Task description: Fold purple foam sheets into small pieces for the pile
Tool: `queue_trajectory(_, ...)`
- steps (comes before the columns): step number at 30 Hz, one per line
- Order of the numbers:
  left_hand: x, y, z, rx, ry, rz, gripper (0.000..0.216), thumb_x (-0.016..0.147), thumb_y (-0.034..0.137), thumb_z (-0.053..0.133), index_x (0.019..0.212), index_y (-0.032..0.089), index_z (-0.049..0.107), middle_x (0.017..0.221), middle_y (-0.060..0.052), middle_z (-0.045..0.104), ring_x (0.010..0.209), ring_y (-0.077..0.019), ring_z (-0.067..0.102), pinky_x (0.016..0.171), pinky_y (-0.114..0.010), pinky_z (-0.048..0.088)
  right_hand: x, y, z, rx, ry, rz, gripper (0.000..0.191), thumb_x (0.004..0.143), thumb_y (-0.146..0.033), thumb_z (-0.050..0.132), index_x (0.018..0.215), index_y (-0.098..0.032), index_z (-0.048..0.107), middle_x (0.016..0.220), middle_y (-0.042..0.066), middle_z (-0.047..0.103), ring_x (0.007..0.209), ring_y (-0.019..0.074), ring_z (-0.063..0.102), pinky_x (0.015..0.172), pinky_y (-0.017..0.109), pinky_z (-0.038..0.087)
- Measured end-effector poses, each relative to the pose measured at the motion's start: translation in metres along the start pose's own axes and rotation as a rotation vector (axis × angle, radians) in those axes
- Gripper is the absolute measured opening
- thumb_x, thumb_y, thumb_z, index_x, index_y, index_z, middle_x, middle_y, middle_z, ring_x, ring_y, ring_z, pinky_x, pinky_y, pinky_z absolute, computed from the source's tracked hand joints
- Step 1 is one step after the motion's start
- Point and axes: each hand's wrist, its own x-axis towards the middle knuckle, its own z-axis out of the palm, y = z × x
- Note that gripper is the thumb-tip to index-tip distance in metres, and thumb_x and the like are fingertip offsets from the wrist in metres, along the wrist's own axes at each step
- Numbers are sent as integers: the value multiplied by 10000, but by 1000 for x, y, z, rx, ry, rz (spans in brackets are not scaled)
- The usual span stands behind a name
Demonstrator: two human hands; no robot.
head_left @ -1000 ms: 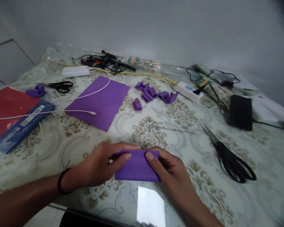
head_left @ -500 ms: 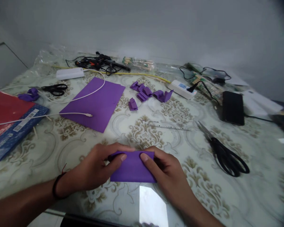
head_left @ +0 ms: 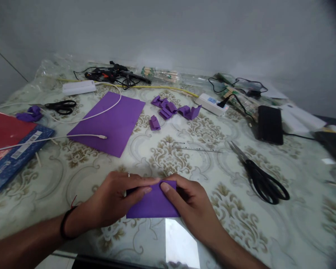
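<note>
A folded sheet of purple paper (head_left: 151,205) is held by both hands near the table's front edge. My left hand (head_left: 116,198) pinches its upper left part, thumb in front and index finger along the top fold. My right hand (head_left: 192,201) grips the upper right part, thumb on the near face and the other fingers behind, partly hidden. The two hands nearly meet at the top edge. Beyond them lie larger purple sheets (head_left: 109,123) and several small folded purple pieces (head_left: 168,111).
Large black-handled scissors (head_left: 263,179) lie to the right, a clear ruler (head_left: 196,148) ahead. A white cable (head_left: 81,136) crosses the purple sheets. At left are a red and blue packet (head_left: 22,145) and smaller scissors (head_left: 61,107); a power strip (head_left: 212,103) and black phone-like slab (head_left: 270,125) lie farther right.
My left hand's fingers have slid along the top fold toward the middle, and my right thumb has moved slightly inward. The whole view has shifted a little.
</note>
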Motion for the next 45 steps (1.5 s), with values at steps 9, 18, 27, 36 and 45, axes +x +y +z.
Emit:
queue_trajectory(9,-1,-2,0,15,4,30,263,1011,250,655,1217,290,814,945,-4,870,625,-134,741,613,-232,545,-2,2,-2,-22,-15,-45,340,1030,-410,574,775,-201,658,656,-24,535,601,133,453,543,251,356)
queue_trajectory(18,1,-1,-2,22,99,-29,299,971,204,669,1209,303,821,1121,-14,846,896,-219,837,826,-292,657,3,3,-4,-7,-22,-5,470,1036,-485,536,649,-222,488,581,-43,436,546,132,409,517,267,331)
queue_trajectory(27,-1,-5,-3,38,89,-55,295,996,231,653,1246,281,802,1175,-19,831,976,-224,828,853,-294,649,3,2,-5,96,-84,71,458,1002,-561,591,707,-211,580,590,-18,605,574,154,593,567,268,449)
queue_trajectory(36,1,0,-5,38,141,-73,293,985,208,660,1234,244,811,1154,-24,833,960,-235,830,831,-290,647,4,6,-4,192,-158,161,481,977,-603,635,755,-177,667,651,11,709,547,147,689,583,260,513)
queue_trajectory(45,2,-6,-1,34,220,-27,278,963,197,665,1176,251,835,1122,-15,834,941,-211,837,855,-253,658,5,12,-3,149,-143,87,520,1032,-596,556,752,-174,671,640,36,730,571,164,712,617,272,549)
